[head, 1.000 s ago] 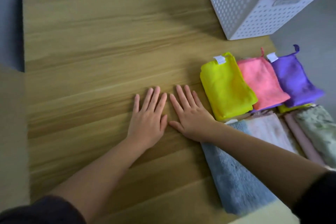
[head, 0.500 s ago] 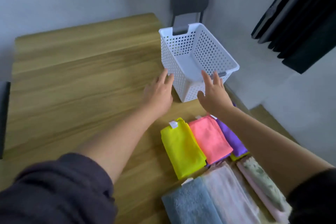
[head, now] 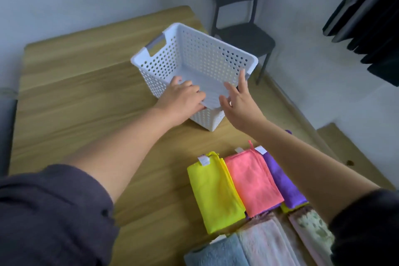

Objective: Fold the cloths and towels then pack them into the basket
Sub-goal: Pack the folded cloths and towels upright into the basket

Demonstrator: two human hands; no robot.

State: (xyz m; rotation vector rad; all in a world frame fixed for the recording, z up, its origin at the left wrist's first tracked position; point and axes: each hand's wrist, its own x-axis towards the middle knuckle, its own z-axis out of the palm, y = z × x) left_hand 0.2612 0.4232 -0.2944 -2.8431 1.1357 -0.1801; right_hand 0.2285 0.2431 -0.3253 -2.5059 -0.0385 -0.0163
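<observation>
From the head camera, the white basket [head: 194, 67] sits on the wooden table [head: 75, 84] at about twelve o'clock from the person, tipped so its open mouth faces them; it is empty. The left hand [head: 181, 101] grips the near rim, fingers curled over the edge and closed on it. The right hand [head: 237, 101] is spread, thumb at the near rim and fingertips [head: 242, 75] reaching up toward the right wall; whether it has a firm hold I cannot tell.

The folded cloths lie in a row at about four o'clock, well apart from the basket: a yellow cloth [head: 216, 192], a pink cloth [head: 252, 181] just beside it, a purple cloth [head: 282, 181] partly under the right forearm. Nearer still lie a blue towel [head: 216, 254], a pale pink towel [head: 267, 242] and a patterned towel [head: 313, 231].

The risk, I judge, is on the right. The basket's three o'clock corner stands near the table's right edge, with a black chair [head: 239, 13] beyond it; a one-sided pull could swing it off. Dragging it straight toward six o'clock could also plough into the cloth row and undo the folds. Open tabletop lies from seven to eleven o'clock, so that side offers the room to bring the basket in.
</observation>
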